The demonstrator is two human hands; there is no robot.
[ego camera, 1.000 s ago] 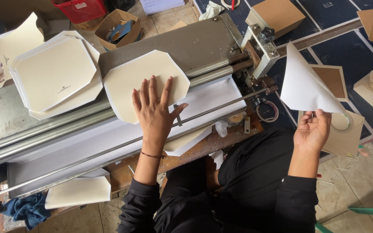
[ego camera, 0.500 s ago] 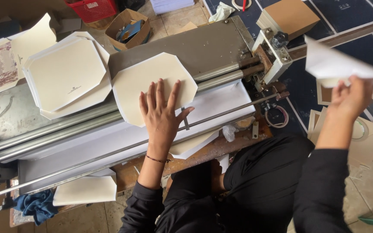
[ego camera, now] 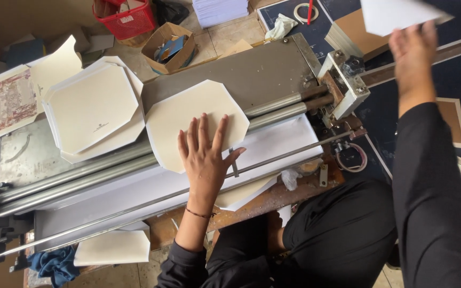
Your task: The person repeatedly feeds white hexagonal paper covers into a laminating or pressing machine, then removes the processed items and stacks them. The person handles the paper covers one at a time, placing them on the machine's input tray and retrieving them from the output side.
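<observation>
Right hand [ego camera: 413, 50] risen, gripping frame-cropped white sheet [ego camera: 396, 15]; left hand [ego camera: 205, 154] splayed on card [ego camera: 180, 114].

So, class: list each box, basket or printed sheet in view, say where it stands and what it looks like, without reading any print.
Cardboard box: floor, top centre; brown, open, blue scraps inside.
Red basket: top, left of the box; plastic mesh, white label.
Printed sheet: far left; cream, ornate reddish pattern.
Cut card stack: left of the left hand; cream, eight-sided, small dark mark.
</observation>
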